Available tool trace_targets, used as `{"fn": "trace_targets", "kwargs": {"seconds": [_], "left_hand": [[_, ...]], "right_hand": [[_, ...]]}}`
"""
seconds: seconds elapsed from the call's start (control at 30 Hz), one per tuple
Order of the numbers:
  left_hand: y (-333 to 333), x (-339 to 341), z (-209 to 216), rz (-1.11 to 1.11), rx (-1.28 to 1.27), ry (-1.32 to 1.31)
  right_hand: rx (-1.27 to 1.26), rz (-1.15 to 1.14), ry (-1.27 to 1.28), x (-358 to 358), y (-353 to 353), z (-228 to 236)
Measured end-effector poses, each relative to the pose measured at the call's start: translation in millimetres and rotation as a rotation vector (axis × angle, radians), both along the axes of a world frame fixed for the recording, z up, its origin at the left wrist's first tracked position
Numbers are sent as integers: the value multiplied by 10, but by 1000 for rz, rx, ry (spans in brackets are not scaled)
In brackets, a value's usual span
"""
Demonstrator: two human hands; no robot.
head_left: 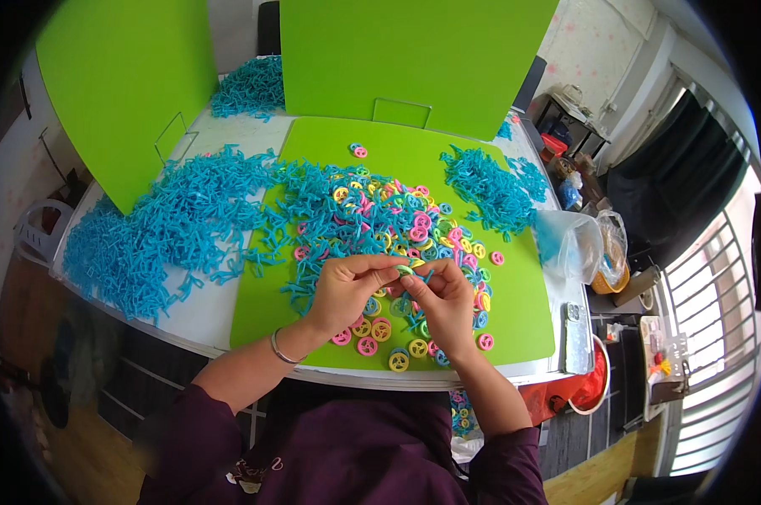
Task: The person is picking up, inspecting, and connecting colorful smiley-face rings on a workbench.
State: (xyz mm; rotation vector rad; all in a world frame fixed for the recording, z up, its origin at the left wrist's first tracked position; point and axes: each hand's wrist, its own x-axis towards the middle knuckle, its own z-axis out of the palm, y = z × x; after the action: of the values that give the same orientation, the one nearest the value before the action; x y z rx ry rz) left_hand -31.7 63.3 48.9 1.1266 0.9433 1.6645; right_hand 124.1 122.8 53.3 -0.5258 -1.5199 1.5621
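Note:
My left hand (pixel 353 290) and my right hand (pixel 444 305) meet over the near middle of the green mat (pixel 267 328). Between the left thumb and forefinger is a small green plastic wheel (pixel 404 271). The right fingers pinch a blue plastic piece (pixel 427 275) against it, mostly covered by the fingertips. Below and beyond the hands spreads a pile of small spoked wheels in pink, yellow, green and blue, such as a pink wheel (pixel 367 346). Blue forked plastic pieces (pixel 313 202) lie mixed over the left part of that pile.
A large heap of blue pieces (pixel 161 219) covers the left of the table; smaller heaps lie at the back (pixel 250 88) and right (pixel 490 189). Upright green boards (pixel 414 59) stand behind and to the left. A clear plastic bag (pixel 570 240) and a phone (pixel 576 337) are on the right edge.

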Motion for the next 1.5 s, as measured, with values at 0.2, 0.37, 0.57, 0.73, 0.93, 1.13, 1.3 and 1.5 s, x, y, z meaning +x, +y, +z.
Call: {"fn": "trace_targets", "kwargs": {"seconds": [0.2,0.37,0.57,0.73,0.93,1.13,1.3,1.5], "left_hand": [[16,-32,-6,-2,155,233],[45,-46,4,-150,106,47],[-14,56,86,-86,186,77],[32,-226,161,55,-14,502],[-10,-202,90,-4,-1,1118],[-96,-235,143,37,-67,1315],[-106,-299,9,94,-98,1443],[-72,-309,24,62,-102,1378]], "right_hand": [[-41,20,-33,72,15,126],[369,-58,-290,108,58,85],[545,-103,-382,209,-38,268],[442,-24,-488,788,-222,480],[384,358,-1032,1803,-507,619],[389,291,-915,1794,-530,597],[842,-497,-884,791,-360,226],[993,-586,-1012,234,-177,-56]]}}
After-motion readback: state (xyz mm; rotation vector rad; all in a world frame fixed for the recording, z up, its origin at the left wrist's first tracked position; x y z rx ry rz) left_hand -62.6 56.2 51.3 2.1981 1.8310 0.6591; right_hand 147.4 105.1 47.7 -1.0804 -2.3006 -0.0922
